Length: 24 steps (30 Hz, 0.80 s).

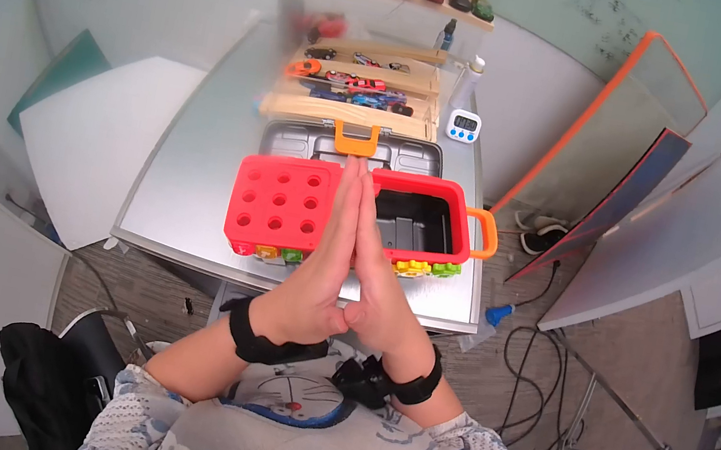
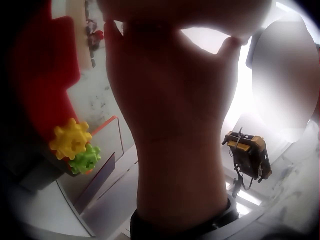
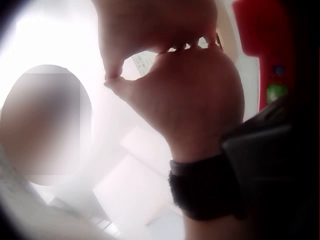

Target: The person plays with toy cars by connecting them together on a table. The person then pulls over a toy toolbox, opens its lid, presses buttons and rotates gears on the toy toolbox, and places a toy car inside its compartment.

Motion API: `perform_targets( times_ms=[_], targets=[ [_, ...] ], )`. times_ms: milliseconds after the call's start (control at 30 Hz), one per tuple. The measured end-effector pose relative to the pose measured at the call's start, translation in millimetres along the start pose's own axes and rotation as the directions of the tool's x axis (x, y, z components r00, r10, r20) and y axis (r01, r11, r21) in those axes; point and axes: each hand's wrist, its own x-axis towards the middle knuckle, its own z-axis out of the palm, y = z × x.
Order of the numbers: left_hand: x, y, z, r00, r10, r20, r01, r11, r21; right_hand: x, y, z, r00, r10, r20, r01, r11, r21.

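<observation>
Palm to palm, my left hand (image 1: 312, 270) and right hand (image 1: 379, 294) meet with straight fingers pointing away from me, fingertips and thumbs together. Neither holds anything. In the head view they overlap the middle of a red toy toolbox (image 1: 271, 239) on the table. The toolbox's left part is a red panel with several round holes; its right part is an uncovered black compartment (image 1: 404, 223). Behind it stands the grey lid (image 1: 298, 139) with an orange latch (image 1: 356, 142). Yellow gears (image 2: 71, 139) and green gears (image 2: 85, 159) sit on the toolbox's near side.
The toolbox rests on a metallic table (image 1: 174, 163). Behind it, a wooden rack (image 1: 351, 115) holds several toy cars, beside a white timer (image 1: 464, 127) and a white bottle (image 1: 467, 80). An orange handle (image 1: 486, 235) sticks out right. Cables (image 1: 535, 381) lie on the floor.
</observation>
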Motion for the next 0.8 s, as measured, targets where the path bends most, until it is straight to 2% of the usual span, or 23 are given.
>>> perform_targets(
  times_ms=[67, 167, 233, 267, 333, 367, 433, 500, 533, 567, 633, 700, 800],
  targets=[
    [1.9, 2.3, 0.2, 0.999, -0.029, 0.015, 0.029, 0.999, -0.033, -0.2, -2.9, -2.8, 1.000, -0.002, 0.018, 0.003, 0.998, -0.059],
    [-1.1, 1.9, -1.2, 1.000, 0.012, 0.026, -0.014, 0.997, 0.070, -0.8, -2.1, -2.9, 0.999, -0.039, 0.020, 0.040, 0.998, -0.056],
    [-5.3, 0.1, -3.4, 0.994, -0.099, 0.036, 0.099, 0.995, -0.011, -2.1, 0.8, -3.6, 0.999, 0.015, 0.047, -0.010, 0.994, -0.106],
    [-6.3, -3.8, -6.6, 0.994, -0.099, 0.037, 0.100, 0.995, -0.011, -2.8, 1.9, -4.9, 0.999, 0.015, 0.046, -0.010, 0.994, -0.105],
    [-5.6, -12.4, -13.6, 0.985, 0.142, -0.096, -0.115, 0.964, 0.239, -2.9, 4.3, -9.8, 0.996, -0.017, -0.087, 0.001, 0.984, -0.178],
    [-4.8, -11.4, -14.6, 0.985, 0.141, -0.097, -0.115, 0.964, 0.239, -2.7, 7.5, -11.9, 0.976, -0.106, -0.190, 0.076, 0.985, -0.157],
    [-2.4, -5.7, -16.8, 0.950, 0.160, -0.269, -0.118, 0.979, 0.165, 4.0, 2.4, -15.8, 0.927, -0.168, -0.335, 0.182, 0.983, 0.009],
    [-0.7, -0.3, -17.6, 0.886, 0.160, -0.435, -0.134, 0.987, 0.091, 6.8, 0.4, -13.1, 0.915, -0.175, -0.365, 0.192, 0.981, 0.011],
    [-2.4, 0.3, -16.7, 0.846, 0.147, -0.513, -0.141, 0.989, 0.051, 6.3, 3.3, -9.1, 0.956, -0.227, -0.186, 0.208, 0.971, -0.115],
    [-8.8, -10.3, -10.1, 0.891, 0.203, -0.406, -0.157, 0.977, 0.146, 6.0, 3.6, -2.9, 0.970, -0.244, 0.001, 0.238, 0.944, -0.230],
    [-13.9, -7.7, -7.6, 0.915, 0.176, -0.363, -0.147, 0.983, 0.108, 10.6, -0.3, 21.8, 0.971, -0.184, 0.149, 0.199, 0.976, -0.092],
    [-8.3, -1.1, -9.2, 0.946, 0.167, -0.279, -0.159, 0.986, 0.052, 11.0, 2.2, 18.9, 0.975, -0.172, 0.143, 0.186, 0.978, -0.092],
    [-6.9, 4.0, -14.2, 0.972, 0.165, -0.168, -0.170, 0.985, -0.017, 16.4, -2.8, 12.8, 0.960, -0.223, 0.171, 0.245, 0.962, -0.122]
  ],
)
